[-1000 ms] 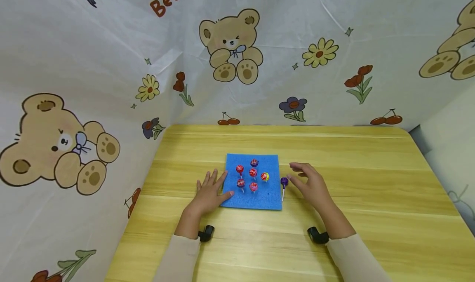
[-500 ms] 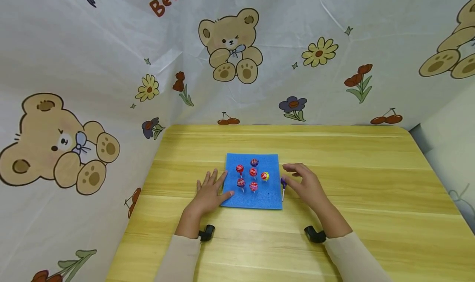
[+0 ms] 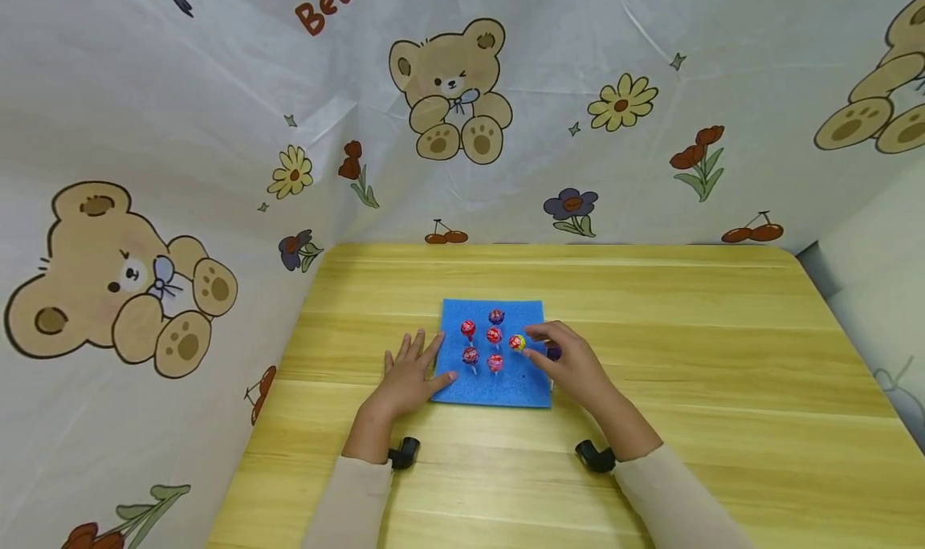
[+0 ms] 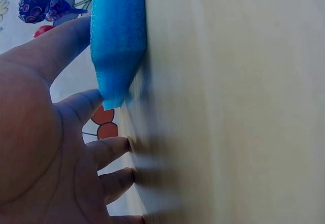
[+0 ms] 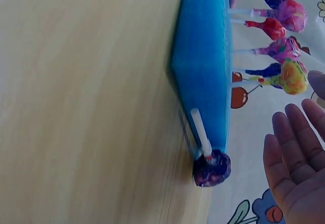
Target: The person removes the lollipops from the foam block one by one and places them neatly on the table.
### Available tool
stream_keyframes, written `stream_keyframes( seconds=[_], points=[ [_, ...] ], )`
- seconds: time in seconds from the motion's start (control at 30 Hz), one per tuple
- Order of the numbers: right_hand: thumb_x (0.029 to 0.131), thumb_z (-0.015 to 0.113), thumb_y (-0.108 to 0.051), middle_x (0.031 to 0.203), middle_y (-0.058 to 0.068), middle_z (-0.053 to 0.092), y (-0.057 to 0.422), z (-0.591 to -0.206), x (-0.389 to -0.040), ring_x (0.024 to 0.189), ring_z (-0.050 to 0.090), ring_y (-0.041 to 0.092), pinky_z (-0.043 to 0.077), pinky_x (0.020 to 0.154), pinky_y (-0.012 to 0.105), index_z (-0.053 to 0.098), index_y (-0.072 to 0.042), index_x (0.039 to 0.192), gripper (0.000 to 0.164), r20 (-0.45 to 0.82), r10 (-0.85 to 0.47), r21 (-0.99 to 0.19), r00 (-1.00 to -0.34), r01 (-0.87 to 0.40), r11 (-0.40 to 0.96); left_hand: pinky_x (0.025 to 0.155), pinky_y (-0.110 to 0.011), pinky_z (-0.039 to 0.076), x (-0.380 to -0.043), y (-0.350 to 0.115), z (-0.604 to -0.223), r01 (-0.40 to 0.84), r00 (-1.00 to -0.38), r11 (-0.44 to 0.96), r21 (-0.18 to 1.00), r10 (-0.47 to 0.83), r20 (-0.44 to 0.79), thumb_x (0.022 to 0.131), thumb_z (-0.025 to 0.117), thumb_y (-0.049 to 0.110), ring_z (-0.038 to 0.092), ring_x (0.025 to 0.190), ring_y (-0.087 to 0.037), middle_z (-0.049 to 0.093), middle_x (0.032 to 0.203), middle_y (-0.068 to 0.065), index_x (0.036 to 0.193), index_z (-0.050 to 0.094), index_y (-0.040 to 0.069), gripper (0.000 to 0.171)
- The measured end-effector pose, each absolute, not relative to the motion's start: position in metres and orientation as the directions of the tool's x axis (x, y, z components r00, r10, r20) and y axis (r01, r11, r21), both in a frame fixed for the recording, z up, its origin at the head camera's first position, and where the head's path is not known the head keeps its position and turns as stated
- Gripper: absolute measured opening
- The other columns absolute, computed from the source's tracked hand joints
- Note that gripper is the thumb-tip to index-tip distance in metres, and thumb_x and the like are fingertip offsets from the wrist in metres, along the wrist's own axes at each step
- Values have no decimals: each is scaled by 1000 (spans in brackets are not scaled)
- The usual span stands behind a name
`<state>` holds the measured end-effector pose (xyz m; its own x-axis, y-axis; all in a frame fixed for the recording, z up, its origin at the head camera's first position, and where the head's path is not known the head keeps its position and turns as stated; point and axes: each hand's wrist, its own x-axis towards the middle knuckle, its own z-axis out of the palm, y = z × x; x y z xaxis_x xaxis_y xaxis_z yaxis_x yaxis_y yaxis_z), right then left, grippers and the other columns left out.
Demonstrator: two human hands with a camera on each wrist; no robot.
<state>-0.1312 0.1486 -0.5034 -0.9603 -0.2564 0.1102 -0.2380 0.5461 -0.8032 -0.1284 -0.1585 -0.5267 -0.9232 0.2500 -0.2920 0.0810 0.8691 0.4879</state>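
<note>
A blue foam block (image 3: 531, 392) lies on the table with several wrapped lollipops standing upright in it on their sticks. My left hand (image 3: 406, 380) rests at its left edge, fingers spread, the thumb on the foam. Over the block's right edge is my right hand (image 3: 578, 368), thumb and fingers apart near the yellow-and-red lollipop (image 3: 516, 342). In the right wrist view, a gap separates those fingers (image 5: 288, 142) from the yellow lollipop (image 5: 293, 76). A dark purple lollipop (image 5: 212, 168) lies beside the block, partly hidden by the right hand in the head view.
The wooden table (image 3: 723, 356) extends widely around the block. Behind it and to the left hangs a pale cloth (image 3: 325, 91) printed with bears and flowers. Black wrist cameras sit on both wrists, the right one (image 3: 596, 457) low over the table.
My right hand has moved left, passing over the purple lollipop to the yellow-and-red one in the foam. The left hand and the block stay where they were.
</note>
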Motion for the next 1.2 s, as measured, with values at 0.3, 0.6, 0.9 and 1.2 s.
stream_keyframes(
  seconds=[0.3, 0.6, 0.9, 1.2],
  points=[
    [93, 74, -16, 119, 6, 69, 137, -510, -135, 110, 68, 29, 57, 96, 48, 66, -7, 129, 38, 104, -281, -807, -954, -246, 537, 120, -72, -6, -129, -158, -523, 80, -921, 870, 486, 251, -298, 98, 55, 59, -5, 159, -39, 5, 172, -12, 163, 17, 32, 80],
    [93, 74, -15, 117, 4, 69, 135, -513, -135, 108, 69, 25, 58, 95, 45, 67, -11, 127, 35, 91, -272, -800, -958, -233, 553, 119, -73, -4, -128, -158, -524, 86, -920, 869, 487, 257, -296, 98, 55, 59, -3, 158, -40, 6, 172, -13, 163, 17, 31, 80],
    [92, 75, -13, 115, 4, 69, 136, -514, -134, 106, 70, 24, 59, 93, 44, 68, -12, 125, 34, 129, -254, -802, -959, -252, 541, 120, -72, -6, -128, -159, -526, 83, -920, 868, 489, 255, -296, 97, 54, 62, -6, 159, -37, 4, 172, -11, 163, 16, 33, 81],
    [93, 74, -16, 113, 3, 68, 139, -508, -133, 106, 70, 25, 59, 93, 47, 68, -14, 124, 31, 174, -234, -822, -957, -272, 501, 120, -73, -5, -127, -159, -526, 89, -922, 865, 494, 260, -288, 97, 54, 61, -5, 159, -39, 5, 172, -12, 163, 17, 32, 81]
  ],
)
